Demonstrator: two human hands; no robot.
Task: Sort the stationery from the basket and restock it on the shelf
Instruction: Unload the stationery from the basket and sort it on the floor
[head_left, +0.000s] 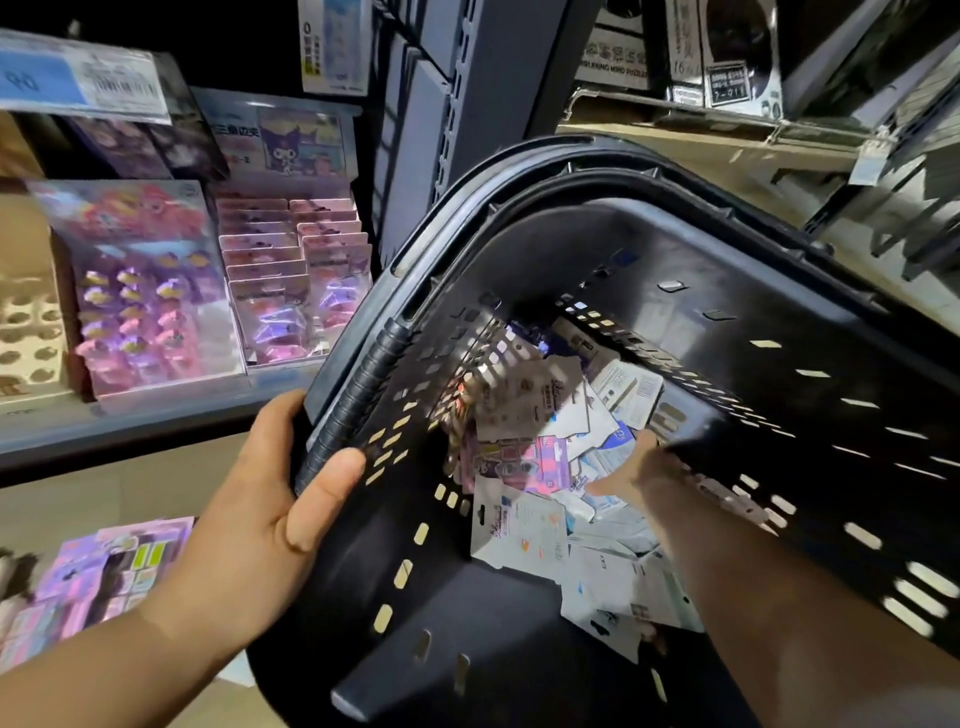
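A black perforated plastic basket (779, 291) is tilted toward me, its opening facing the camera. My left hand (270, 499) grips its near rim and ribbed handle (358, 400), thumb over the edge. Inside lies a heap of carded stationery packs (540, 431), white, pink and purple, slid into the lower corner. My right hand (631, 473) reaches deep into the basket among the packs; its fingers are blurred and partly hidden by cards, so whether it holds one cannot be told.
A shelf (156, 415) on the left carries pink and purple carded items (296, 280) in clear stepped displays. More pink packs (104, 571) lie at lower left. A dark shelf upright (415, 130) stands behind the basket, boxes (722, 52) above right.
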